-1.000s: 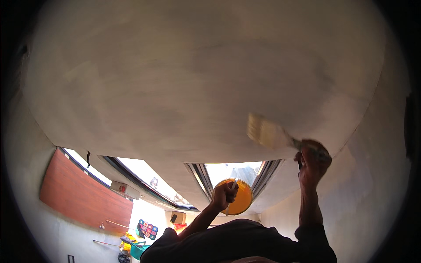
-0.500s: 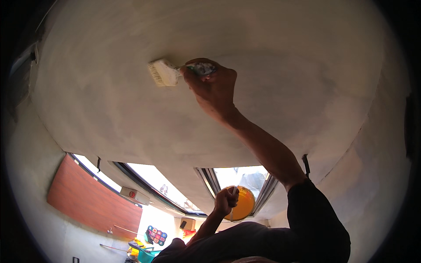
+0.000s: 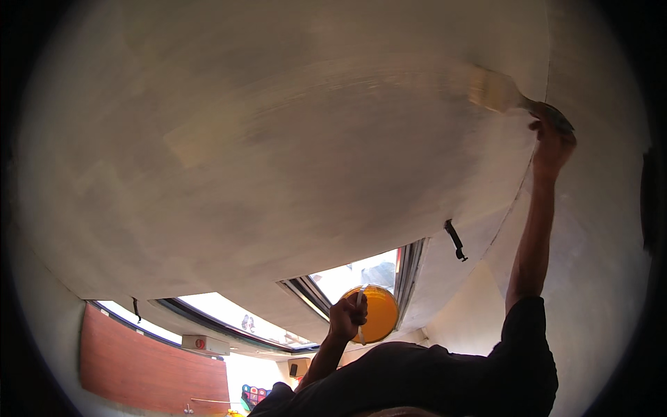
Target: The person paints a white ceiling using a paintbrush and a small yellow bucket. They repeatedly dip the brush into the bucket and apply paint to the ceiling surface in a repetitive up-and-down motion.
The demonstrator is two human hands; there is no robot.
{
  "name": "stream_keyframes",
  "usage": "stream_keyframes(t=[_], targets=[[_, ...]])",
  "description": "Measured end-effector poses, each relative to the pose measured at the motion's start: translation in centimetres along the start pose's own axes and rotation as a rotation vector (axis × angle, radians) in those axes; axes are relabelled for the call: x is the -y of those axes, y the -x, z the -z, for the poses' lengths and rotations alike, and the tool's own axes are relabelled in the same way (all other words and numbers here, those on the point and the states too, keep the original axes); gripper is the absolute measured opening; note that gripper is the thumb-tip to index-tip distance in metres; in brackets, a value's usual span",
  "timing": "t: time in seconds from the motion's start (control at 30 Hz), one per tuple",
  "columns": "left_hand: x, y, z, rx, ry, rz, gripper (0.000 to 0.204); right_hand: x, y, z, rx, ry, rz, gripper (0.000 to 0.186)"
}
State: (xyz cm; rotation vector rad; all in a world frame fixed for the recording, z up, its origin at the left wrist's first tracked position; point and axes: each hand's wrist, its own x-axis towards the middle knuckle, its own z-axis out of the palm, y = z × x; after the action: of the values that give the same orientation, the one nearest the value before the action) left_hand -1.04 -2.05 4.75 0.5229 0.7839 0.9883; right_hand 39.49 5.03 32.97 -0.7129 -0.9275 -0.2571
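Observation:
My right hand [image 3: 554, 142], arm stretched up at the right, is closed round the dark handle of a wide paintbrush [image 3: 495, 90]. The brush's pale bristles point left and lie against the pale grey plastered ceiling [image 3: 278, 174], slightly blurred. Faint curved streaks run leftward from it across the ceiling. Lower in the view, my left hand [image 3: 346, 316] makes a fist round the whitish handle of a round orange-yellow bucket [image 3: 380, 314]. The bucket hangs beside that hand, in front of a bright window; what is in it I cannot make out.
A dark crease line between ceiling and right wall [image 3: 590, 229] passes close to my right hand. A black bracket [image 3: 455, 240] sticks out from the ceiling. Framed windows [image 3: 236, 316] run along the lower part, and a reddish-brown wooden panel [image 3: 146, 361] stands at lower left.
My right hand has swept the paintbrush from the middle of the ceiling far to the right. The view has shifted too; my left hand still grips the bucket's handle.

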Motion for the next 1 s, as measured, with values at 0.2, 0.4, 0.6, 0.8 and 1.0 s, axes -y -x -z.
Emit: stream_keyframes(t=[0.2, 0.4, 0.6, 0.8, 1.0], targets=[[1.7, -1.3, 0.9, 0.087, 0.011, 0.059, 0.018, 5.2, 1.7, -0.2, -0.076, -0.072, -0.052, 0.013], [2.4, -1.5, 1.6, 0.148, 0.071, 0.015, 0.017, 12.9, 12.1, -14.7, 0.309, -0.511, -0.114, 0.015], [1.8, -0.8, 0.8, 0.112, 0.002, -0.011, 0.019, 18.9, 19.4, -27.4, 0.447, -0.637, 0.015, 0.011], [1.4, -0.1, 0.4, 0.032, -0.013, 0.022, 0.022, 14.8, 15.5, -24.0, 0.368, -0.388, 0.128, 0.009], [1.1, -0.5, -0.2, 0.019, -0.187, -0.013, 0.027, 3.9, 5.4, -8.2, 0.089, -0.346, -0.051, 0.013]])
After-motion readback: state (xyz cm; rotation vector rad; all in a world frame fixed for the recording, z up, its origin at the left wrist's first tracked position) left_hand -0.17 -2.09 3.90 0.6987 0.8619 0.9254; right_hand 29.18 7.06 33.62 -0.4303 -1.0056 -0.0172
